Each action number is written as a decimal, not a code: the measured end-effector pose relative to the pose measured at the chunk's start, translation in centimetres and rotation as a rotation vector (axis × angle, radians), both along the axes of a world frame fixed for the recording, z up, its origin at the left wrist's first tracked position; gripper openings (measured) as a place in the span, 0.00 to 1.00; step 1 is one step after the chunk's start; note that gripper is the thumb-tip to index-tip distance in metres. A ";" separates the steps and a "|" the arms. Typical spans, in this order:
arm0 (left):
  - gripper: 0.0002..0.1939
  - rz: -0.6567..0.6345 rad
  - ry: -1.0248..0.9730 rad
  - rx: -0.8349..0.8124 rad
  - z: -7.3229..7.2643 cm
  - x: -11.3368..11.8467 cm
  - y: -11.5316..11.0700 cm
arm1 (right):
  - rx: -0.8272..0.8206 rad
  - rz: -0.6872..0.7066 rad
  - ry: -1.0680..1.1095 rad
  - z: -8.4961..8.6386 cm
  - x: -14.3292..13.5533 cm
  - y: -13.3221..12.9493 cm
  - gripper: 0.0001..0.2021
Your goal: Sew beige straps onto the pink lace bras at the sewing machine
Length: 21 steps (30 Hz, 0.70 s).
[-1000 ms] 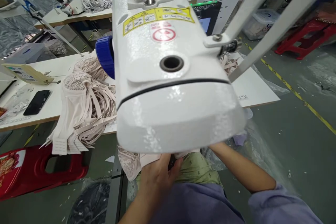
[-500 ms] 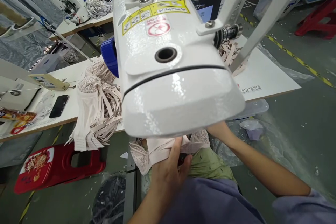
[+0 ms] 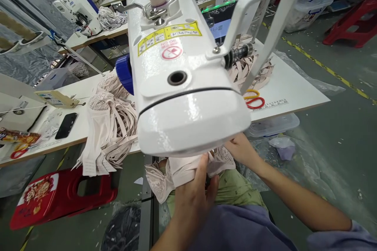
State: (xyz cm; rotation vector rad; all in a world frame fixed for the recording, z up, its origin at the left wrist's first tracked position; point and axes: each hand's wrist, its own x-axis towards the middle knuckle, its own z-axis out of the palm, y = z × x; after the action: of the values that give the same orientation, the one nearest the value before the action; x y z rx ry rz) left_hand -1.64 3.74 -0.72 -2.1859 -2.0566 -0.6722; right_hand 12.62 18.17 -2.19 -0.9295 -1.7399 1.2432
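Observation:
A white sewing machine head [image 3: 191, 121] fills the middle of the view and hides its needle area. Under its front edge lies a beige lace bra [image 3: 184, 170], spread over my lap. My left hand [image 3: 196, 190] has the bra's band between thumb and fingers, the index finger stretched up along the fabric. At the bra's right side my right hand [image 3: 238, 149] reaches beneath the machine head; its fingertips are hidden by the machine and the lace.
Beige bras [image 3: 110, 125] are heaped on the table left of the machine, near a black phone [image 3: 66, 125]. To the right lie more straps [image 3: 256, 70] and red-and-yellow scissors [image 3: 255, 100]. A red stool [image 3: 64, 196] stands lower left.
The view has shifted, so the machine head appears further left and the scissors now show. My right hand shows more beside the bra. The left hand keeps its hold on the fabric.

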 end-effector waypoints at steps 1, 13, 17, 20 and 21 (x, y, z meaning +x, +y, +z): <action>0.29 0.007 0.006 0.010 -0.1 0.0 -0.1 | -0.021 0.009 0.011 0.0 0.0 -0.2 0.12; 0.45 0.082 0.088 0.092 -1.2 0.4 -1.0 | -0.256 0.049 0.111 -0.2 -0.3 -2.1 0.15; 0.44 0.084 0.079 0.116 -1.4 2.0 -1.5 | -0.207 0.046 0.078 0.3 0.0 -2.8 0.18; 0.42 -0.117 0.001 0.098 -1.7 3.9 -2.9 | -0.237 0.083 0.009 1.1 1.1 -4.2 0.16; 0.39 -0.249 -0.054 0.074 -2.0 4.3 -3.4 | -0.282 0.058 0.000 1.3 1.9 -4.5 0.15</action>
State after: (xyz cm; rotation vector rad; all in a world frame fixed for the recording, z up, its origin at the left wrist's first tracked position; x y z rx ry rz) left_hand 2.71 0.30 -2.74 -2.4296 -1.7658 -0.8228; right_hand 14.56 13.68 -0.85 -1.0448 -1.6275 1.5547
